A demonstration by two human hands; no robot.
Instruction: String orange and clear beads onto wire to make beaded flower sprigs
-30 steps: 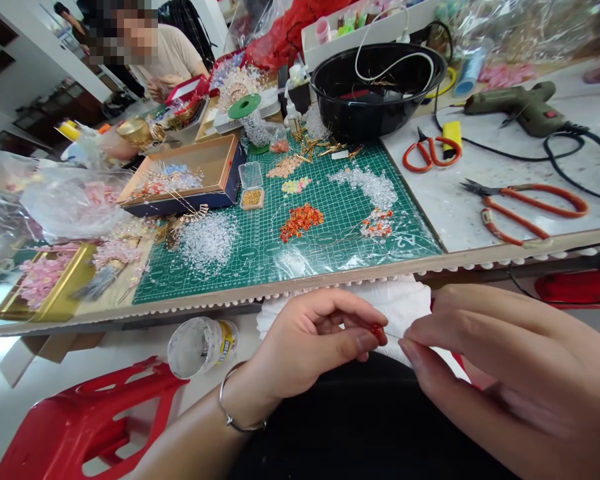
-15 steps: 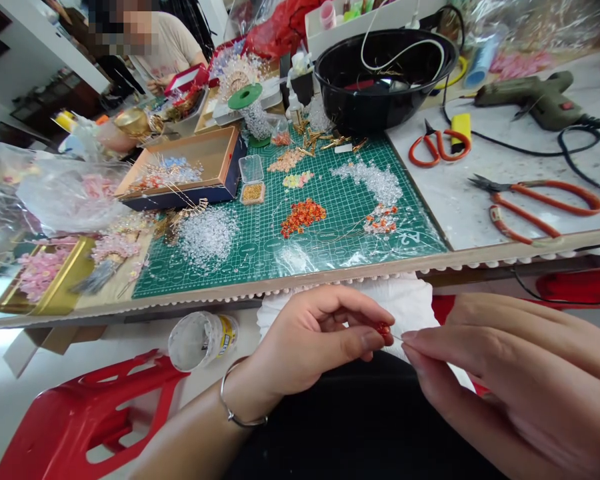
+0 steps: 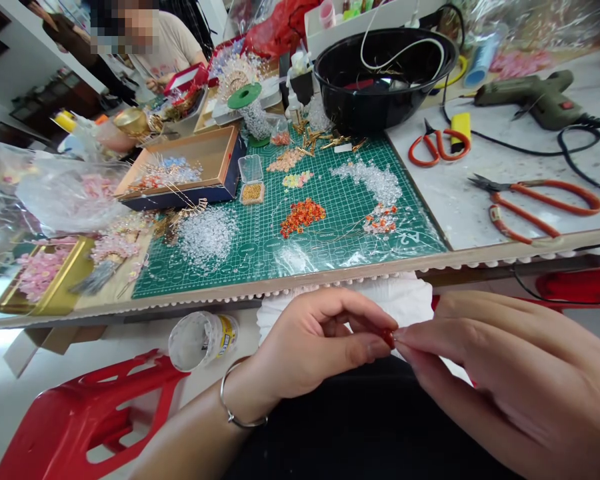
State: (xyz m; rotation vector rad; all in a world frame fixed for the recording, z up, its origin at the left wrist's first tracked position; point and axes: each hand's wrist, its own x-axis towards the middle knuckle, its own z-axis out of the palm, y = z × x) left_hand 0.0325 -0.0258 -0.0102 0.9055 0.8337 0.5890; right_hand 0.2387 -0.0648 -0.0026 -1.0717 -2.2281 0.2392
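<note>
Bright, flaring white off the green mat, falling dark beneath the table edge, stretching toward the borders, pixelated top left!

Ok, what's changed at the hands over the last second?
The right hand has moved in toward the left hand, its fingertips now right up by the red bead piece; the thin strand between them is no longer clear to see. No new grasp or release shows. The orange beads and pliers stayed put.
</note>
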